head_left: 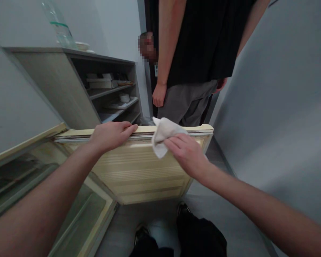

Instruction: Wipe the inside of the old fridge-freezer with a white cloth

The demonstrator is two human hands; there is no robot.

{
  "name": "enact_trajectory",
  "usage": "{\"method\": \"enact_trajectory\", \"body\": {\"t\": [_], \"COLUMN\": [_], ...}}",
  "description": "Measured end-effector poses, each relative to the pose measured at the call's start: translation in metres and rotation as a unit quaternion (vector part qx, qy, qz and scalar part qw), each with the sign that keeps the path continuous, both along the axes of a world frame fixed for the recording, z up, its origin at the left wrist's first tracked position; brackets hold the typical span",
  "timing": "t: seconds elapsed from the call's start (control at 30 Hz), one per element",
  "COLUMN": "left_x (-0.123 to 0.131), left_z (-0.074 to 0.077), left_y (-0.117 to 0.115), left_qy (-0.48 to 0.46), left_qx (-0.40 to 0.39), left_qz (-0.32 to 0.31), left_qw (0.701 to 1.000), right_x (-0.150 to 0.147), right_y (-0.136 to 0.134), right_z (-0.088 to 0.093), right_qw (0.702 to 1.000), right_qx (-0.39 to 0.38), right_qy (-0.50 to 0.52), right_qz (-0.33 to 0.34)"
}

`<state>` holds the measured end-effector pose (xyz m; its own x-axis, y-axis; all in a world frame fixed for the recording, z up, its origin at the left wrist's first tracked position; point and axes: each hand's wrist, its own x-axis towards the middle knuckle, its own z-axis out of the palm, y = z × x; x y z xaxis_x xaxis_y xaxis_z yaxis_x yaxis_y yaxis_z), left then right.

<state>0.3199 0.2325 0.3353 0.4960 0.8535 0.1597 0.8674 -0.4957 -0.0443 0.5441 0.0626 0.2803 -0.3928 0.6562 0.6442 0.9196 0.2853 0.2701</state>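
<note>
A yellowed fridge door (141, 167) stands swung open in front of me, its ribbed inner face towards me. My left hand (111, 135) rests over the door's top edge, fingers curled onto it. In my right hand (186, 153) is a white cloth (166, 134), pressed against the top edge and the dirty seal (139, 137) just below it. Part of the cloth hangs over the far side of the door. On the left is the open fridge (96, 192), partly hidden behind my left forearm.
Beyond the door stands a person in a black shirt (203, 43), and another person is partly hidden behind. A grey shelf unit (50, 78) at the left carries a plastic bottle (61, 30) and boxes (101, 83). A wall (278, 107) closes off the right.
</note>
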Motion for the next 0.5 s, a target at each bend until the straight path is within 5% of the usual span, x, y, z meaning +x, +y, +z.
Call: {"method": "enact_trajectory", "body": {"t": [0.13, 0.23, 0.33, 0.5], "left_x": [0.001, 0.000, 0.000, 0.001], "left_z": [0.000, 0.001, 0.004, 0.012], "left_y": [0.003, 0.004, 0.006, 0.016], "left_qy": [-0.015, -0.030, -0.049, -0.083], "left_qx": [0.000, -0.013, -0.040, -0.111], "left_qz": [-0.011, -0.014, -0.024, -0.038], "left_qw": [1.000, 0.999, 0.998, 0.990], "right_x": [0.067, 0.071, 0.034, -0.073], "right_y": [-0.036, -0.038, -0.017, 0.041], "right_z": [-0.002, -0.002, -0.004, -0.015], "right_qw": [0.998, 0.996, 0.998, 0.999], "right_qx": [0.011, 0.020, 0.030, 0.015], "right_qy": [-0.007, -0.029, -0.038, -0.006], "right_qz": [-0.062, -0.076, -0.042, 0.043]}}
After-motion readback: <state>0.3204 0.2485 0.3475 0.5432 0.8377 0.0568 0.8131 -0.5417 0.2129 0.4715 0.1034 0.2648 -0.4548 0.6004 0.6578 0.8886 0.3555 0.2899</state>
